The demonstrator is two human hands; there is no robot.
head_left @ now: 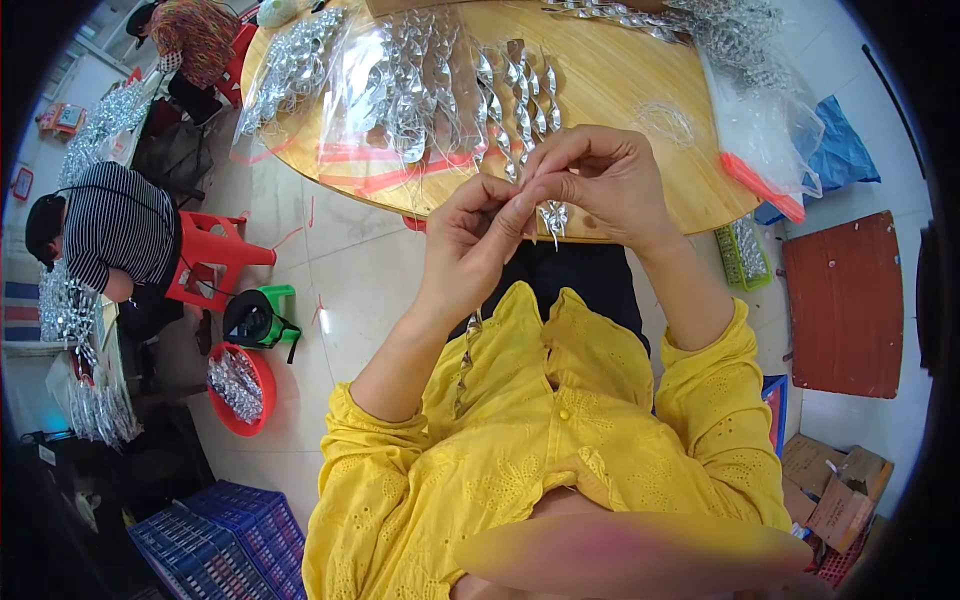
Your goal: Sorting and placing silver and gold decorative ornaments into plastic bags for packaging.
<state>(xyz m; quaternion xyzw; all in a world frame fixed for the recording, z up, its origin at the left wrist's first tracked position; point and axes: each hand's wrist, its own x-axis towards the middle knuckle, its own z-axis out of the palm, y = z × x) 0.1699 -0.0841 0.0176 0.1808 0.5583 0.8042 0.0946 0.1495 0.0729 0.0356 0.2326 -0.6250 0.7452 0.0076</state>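
My left hand (472, 228) and my right hand (608, 182) meet over the near edge of the table, fingertips pinched close together. A silver spiral strip (465, 365) comes down from under my left hand and hangs in front of my yellow shirt; its upper end is hidden by the hand. What my right thumb and fingers pinch is too small to make out. Just beyond my hands, several loose silver spiral strips (520, 90) lie on the wood. Below my right fingers, silver strip ends (553, 217) show at the table edge.
The round wooden table (610, 75) bears clear bags of silver spirals (400, 85) and thin thread (665, 122). Left stand a red stool (215, 255), a red basin (243, 390) and blue crates (220, 535). Two people (120, 220) sit there. A green basket (742, 252) is at right.
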